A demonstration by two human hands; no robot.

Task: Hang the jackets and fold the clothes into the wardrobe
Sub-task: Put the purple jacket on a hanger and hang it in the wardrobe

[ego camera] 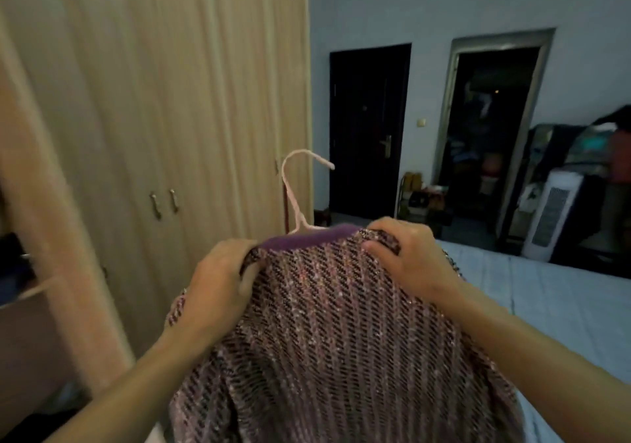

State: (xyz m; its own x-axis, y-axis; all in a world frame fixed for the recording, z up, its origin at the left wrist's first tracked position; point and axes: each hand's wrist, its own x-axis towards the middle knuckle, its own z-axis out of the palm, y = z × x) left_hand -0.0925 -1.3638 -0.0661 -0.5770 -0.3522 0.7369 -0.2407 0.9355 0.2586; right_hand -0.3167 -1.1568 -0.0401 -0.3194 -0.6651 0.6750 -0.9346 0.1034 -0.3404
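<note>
Beside the wardrobe [153, 101], left grip [218, 278] and right grip [406, 258] clutch a glittery ribbed jacket [341, 340].

Bed [553, 309] (pale blue sheet), dark floor [474, 234] beyond, white cooler [549, 217] standing there

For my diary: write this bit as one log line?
jacket on hanger | left grip holds jacket | right grip holds jacket | wardrobe at left
</note>
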